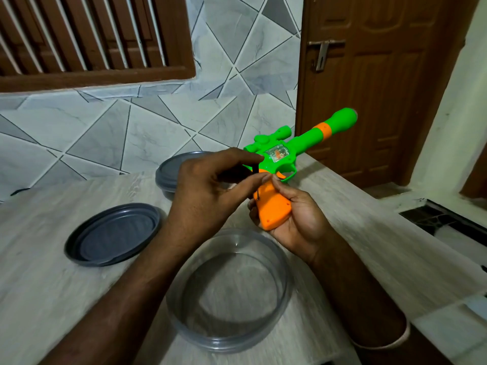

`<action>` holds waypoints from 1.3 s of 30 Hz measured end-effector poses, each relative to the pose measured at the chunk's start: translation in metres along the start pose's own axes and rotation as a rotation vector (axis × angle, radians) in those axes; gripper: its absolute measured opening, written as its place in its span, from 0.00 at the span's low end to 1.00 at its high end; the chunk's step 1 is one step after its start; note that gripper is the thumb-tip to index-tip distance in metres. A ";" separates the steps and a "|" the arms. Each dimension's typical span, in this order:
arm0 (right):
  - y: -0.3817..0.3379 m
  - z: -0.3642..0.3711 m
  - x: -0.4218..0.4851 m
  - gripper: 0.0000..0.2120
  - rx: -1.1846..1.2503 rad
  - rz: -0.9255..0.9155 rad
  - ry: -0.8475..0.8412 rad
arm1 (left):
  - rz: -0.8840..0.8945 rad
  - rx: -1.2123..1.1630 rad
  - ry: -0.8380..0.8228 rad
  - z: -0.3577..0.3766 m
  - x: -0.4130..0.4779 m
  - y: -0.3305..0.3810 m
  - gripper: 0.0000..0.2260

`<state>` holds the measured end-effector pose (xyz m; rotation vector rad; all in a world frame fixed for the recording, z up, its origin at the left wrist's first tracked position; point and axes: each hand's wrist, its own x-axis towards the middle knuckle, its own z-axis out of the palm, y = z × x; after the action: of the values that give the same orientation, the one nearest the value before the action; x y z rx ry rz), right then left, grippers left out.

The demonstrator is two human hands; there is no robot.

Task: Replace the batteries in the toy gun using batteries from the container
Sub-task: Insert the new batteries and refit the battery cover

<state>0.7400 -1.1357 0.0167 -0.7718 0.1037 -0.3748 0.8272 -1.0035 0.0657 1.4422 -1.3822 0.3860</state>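
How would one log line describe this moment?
right hand holds toy gun by orange handle | left hand pinches thin dark tool at handle | clear container empty

Pale wood-grain table (52,285); grey geometric-tiled wall (131,127) behind; barred brown window (92,35) upper left; brown panelled door (382,101) with metal latch (322,55) at right.

In the middle of the frame the right hand (297,219) grips the orange handle of a green and orange plastic toy gun (284,154), its barrel pointing to the upper right. The left hand (203,191) pinches a thin dark rod-like tool (256,177) against that handle. On the pale wood-grain tabletop (39,285), a clear round plastic container (232,345) stands at lower centre. A dark grey round lid (113,235) lies at left, and a grey-lidded round container (168,172) stands behind the left hand.
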 end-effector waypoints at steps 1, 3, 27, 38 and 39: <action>0.000 0.000 0.000 0.17 0.001 0.000 0.007 | 0.006 0.012 0.013 0.000 0.000 0.000 0.11; 0.000 0.000 0.000 0.17 -0.004 0.005 0.012 | 0.004 0.038 0.042 0.000 0.001 0.000 0.10; -0.001 0.000 -0.001 0.16 -0.004 0.000 0.025 | 0.034 0.049 0.037 0.005 0.001 -0.001 0.08; -0.002 -0.002 -0.001 0.19 -0.001 0.010 0.025 | 0.002 0.077 0.008 0.003 0.000 0.004 0.10; -0.002 -0.001 -0.001 0.19 0.000 0.009 0.023 | -0.002 0.075 0.006 0.002 0.000 0.004 0.09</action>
<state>0.7380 -1.1376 0.0176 -0.7672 0.1284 -0.3753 0.8230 -1.0047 0.0662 1.5021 -1.3735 0.4443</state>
